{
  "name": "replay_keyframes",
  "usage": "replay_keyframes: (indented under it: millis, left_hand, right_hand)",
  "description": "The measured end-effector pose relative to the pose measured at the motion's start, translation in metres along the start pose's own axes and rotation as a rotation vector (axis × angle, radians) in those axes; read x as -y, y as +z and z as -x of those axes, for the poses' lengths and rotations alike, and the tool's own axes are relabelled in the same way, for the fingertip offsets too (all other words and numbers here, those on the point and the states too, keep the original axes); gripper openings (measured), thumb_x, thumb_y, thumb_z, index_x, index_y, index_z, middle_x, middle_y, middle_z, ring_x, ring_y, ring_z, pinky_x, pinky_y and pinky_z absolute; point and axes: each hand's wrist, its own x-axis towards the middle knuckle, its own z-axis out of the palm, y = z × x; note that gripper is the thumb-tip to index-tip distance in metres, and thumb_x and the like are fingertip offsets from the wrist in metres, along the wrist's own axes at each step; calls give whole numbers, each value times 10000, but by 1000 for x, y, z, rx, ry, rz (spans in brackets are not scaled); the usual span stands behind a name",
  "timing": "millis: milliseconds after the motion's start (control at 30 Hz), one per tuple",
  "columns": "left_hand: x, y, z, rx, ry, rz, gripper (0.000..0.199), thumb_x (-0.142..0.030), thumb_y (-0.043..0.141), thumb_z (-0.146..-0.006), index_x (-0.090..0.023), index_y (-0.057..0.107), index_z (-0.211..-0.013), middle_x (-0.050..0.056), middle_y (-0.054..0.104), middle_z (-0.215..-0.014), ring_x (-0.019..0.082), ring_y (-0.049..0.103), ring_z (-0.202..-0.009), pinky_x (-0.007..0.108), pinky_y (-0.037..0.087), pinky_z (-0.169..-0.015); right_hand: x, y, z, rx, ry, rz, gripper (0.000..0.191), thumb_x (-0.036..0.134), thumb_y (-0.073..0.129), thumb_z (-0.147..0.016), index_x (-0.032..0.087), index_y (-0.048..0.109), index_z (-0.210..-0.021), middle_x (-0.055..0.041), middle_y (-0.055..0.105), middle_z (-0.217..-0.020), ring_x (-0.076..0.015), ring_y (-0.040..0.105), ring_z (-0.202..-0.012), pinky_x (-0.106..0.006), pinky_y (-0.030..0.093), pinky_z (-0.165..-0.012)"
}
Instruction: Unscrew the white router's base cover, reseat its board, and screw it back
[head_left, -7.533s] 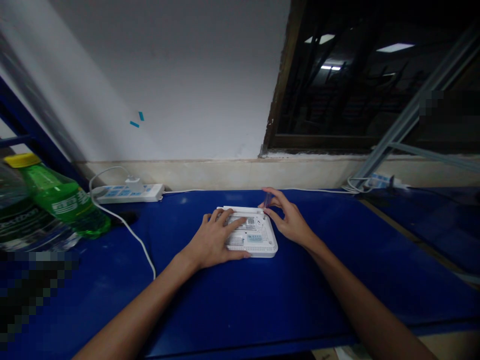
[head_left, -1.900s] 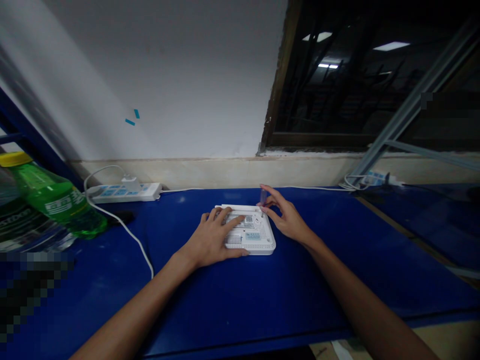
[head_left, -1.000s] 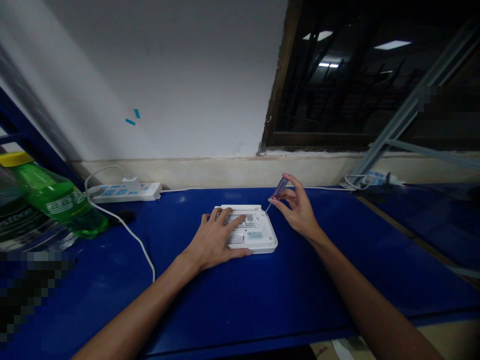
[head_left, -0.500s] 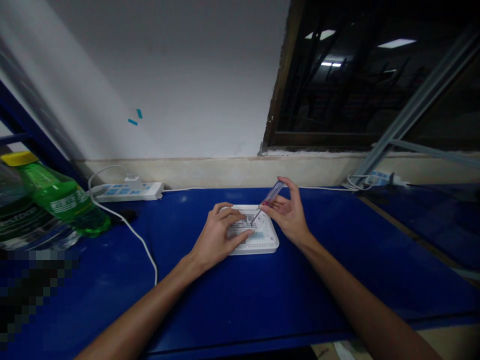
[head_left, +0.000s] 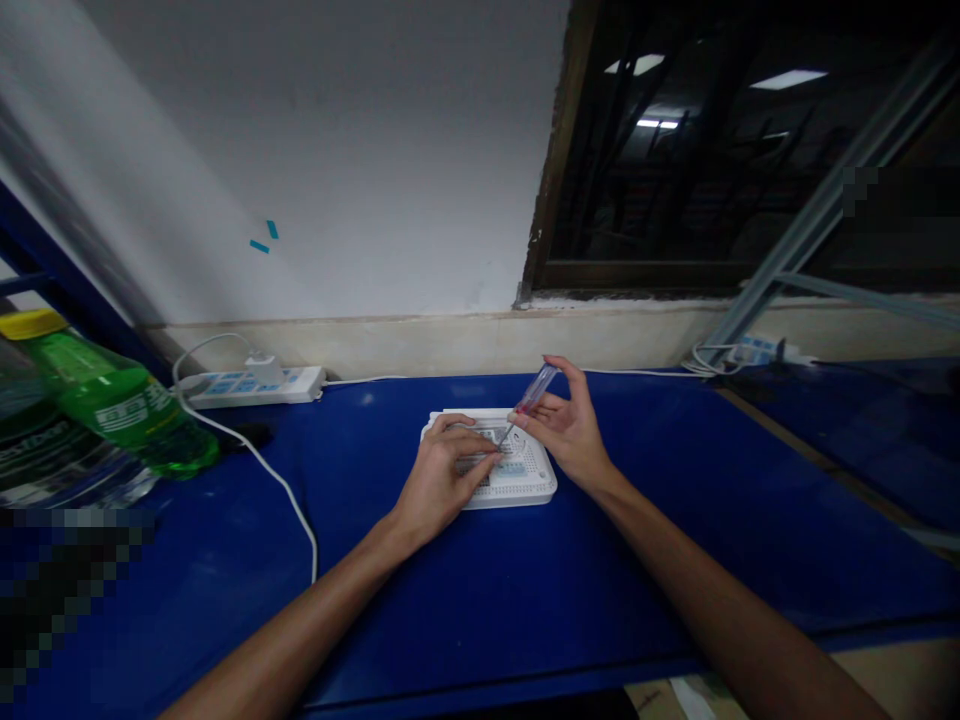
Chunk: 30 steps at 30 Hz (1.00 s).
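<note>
1. Shifted from corner to mid-face of white case (head_left: pixel 526 476): screwdriver (head_left: pixel 535 390), tip-first; corner work apparently paused.
2. Pinched by right hand (head_left: pixel 574 435), tilted: handle.
3. Drawn together at tip: left hand (head_left: pixel 435 475), fingertips; hold there unclear.
4. Under flat-lying case: blue table (head_left: pixel 495 600).

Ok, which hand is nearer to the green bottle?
Left. The left hand is to the right of the green bottle, on the white device; the right hand, holding the screwdriver, is farther right.

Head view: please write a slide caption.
Over a white device on a table, the right hand holds a tilted screwdriver, its tip near the left hand.
</note>
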Motion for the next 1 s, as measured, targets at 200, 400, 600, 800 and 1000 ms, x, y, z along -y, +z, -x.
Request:
replay_keyframes:
  millis: [200, 400, 600, 800, 1000]
  left_hand:
    - [2, -1, 2, 3, 22, -41, 101, -266, 675, -896, -239, 757, -948, 24, 749, -947, 261, 550, -1116, 440, 483, -964]
    - [-4, -1, -22, 144, 166, -154, 129, -227, 626, -911, -212, 743, -964, 30, 744, -959, 247, 567, -1054, 410, 477, -949]
    - [-24, 37, -69, 396, 303, -428, 151, -240, 602, -921, -213, 746, -957, 56, 722, -953, 263, 554, -1062, 401, 470, -897]
    - [-32, 79, -92, 435, 262, -502, 127, -181, 629, -849, -199, 754, -830, 104, 710, -901, 320, 561, -1032, 489, 473, -859]
    - [-25, 87, -93, 435, 214, -479, 86, -175, 686, -796, -202, 765, -815, 95, 722, -880, 327, 581, -1004, 502, 491, -852]
  right_hand:
    - [1, -5, -4, -34, -9, 19, 879, 517, 751, -782, 345, 192, -1438, -15, 654, -864, -242, 710, -781, -458, 596, -806]
    - [-11, -48, -14, -109, -84, 235, 763, 411, 754, -803, 307, 329, -1428, 24, 638, -778, -214, 690, -751, -430, 565, -851]
    - [-26, -97, -16, -123, -45, 413, 759, 401, 752, -788, 263, 386, -1439, 25, 656, -744, -210, 692, -733, -376, 564, -771]
    - [-30, -111, -17, -129, -23, 430, 762, 370, 751, -782, 258, 386, -1442, 25, 667, -742, -208, 696, -735, -366, 556, -771]
    - [-30, -110, -18, -131, -24, 408, 757, 345, 752, -777, 271, 394, -1439, 32, 659, -744, -198, 693, -732, -333, 545, -739]
